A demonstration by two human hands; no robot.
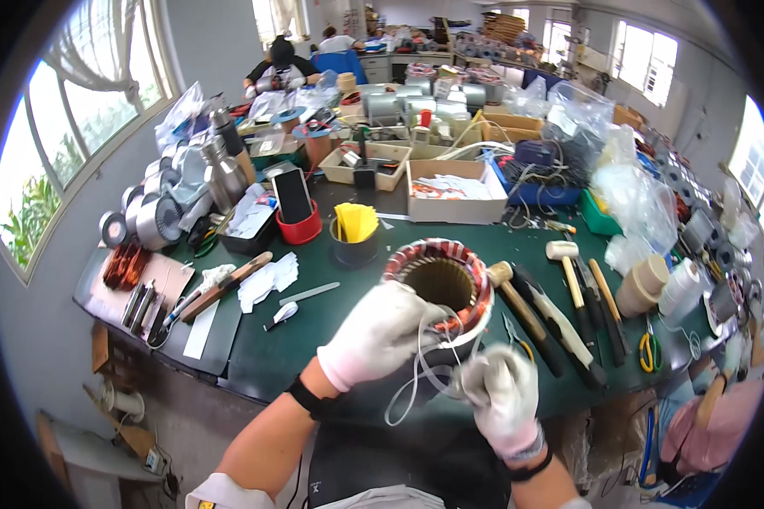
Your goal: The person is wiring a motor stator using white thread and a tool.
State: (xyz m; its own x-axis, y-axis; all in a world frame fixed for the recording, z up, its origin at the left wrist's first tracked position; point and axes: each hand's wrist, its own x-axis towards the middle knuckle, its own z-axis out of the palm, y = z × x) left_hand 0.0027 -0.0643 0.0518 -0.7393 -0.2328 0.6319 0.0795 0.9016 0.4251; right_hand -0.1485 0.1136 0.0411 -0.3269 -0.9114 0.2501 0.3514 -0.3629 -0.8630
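A ring-shaped motor stator [481, 316] with red-brown copper windings and a slotted hollow bore stands near the table's front edge. My left hand [386, 331], in a white glove, presses against its front left rim, fingers pinched on a white cord [418, 373]. The cord hangs in loose loops in front of the stator. To the right and lower, my right hand [499, 397], gloved too and slightly blurred, is closed around the cord, apart from the stator. Its fingertips are partly hidden.
Right of the stator lie a wooden-handled hammer [522, 310], a pale mallet [566, 263] and yellow-handled scissors [650, 349]. A dark cup with yellow strips [355, 242], a phone [292, 197] and a white box [456, 204] stand behind. Another person [721, 416] sits at right.
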